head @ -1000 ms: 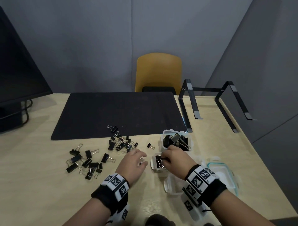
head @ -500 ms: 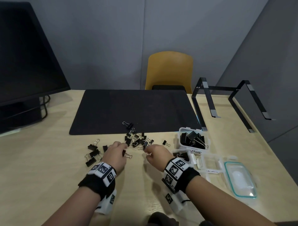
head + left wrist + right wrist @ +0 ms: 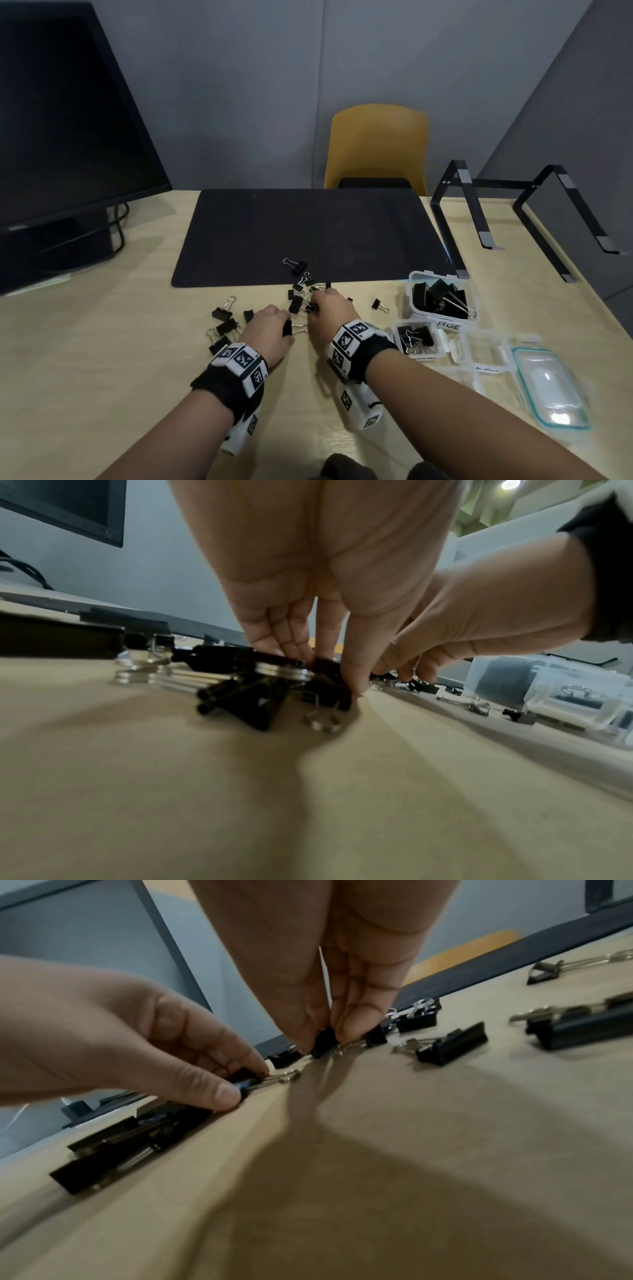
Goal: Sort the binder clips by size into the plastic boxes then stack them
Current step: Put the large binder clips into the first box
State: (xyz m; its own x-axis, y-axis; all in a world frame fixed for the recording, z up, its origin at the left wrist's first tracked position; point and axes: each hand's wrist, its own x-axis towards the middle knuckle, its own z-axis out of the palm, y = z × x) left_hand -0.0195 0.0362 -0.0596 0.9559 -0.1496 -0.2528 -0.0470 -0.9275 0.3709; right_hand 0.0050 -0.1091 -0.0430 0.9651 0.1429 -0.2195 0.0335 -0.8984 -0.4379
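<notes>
Black binder clips lie scattered on the wooden table (image 3: 102, 359), in a left group (image 3: 224, 325) and a middle heap (image 3: 299, 291). My left hand (image 3: 286, 325) pinches a medium binder clip (image 3: 291, 329) (image 3: 245, 1081) (image 3: 329, 685) on the table. My right hand (image 3: 317, 303) pinches a small binder clip (image 3: 322, 1042) in the heap. The far plastic box (image 3: 442, 298) holds large clips. A smaller plastic box (image 3: 418, 339) in front of it holds medium clips. A third clear box (image 3: 479, 356) stands to its right.
A black mat (image 3: 308, 236) lies behind the clips. A monitor (image 3: 61, 120) stands at the left, a black laptop stand (image 3: 520, 219) at the right. A teal-rimmed lid (image 3: 548, 387) lies near the right edge. A yellow chair (image 3: 376, 147) sits beyond the table.
My right hand left the small box and moved left to the clip heap. My left hand moved left to the clips and took hold of one.
</notes>
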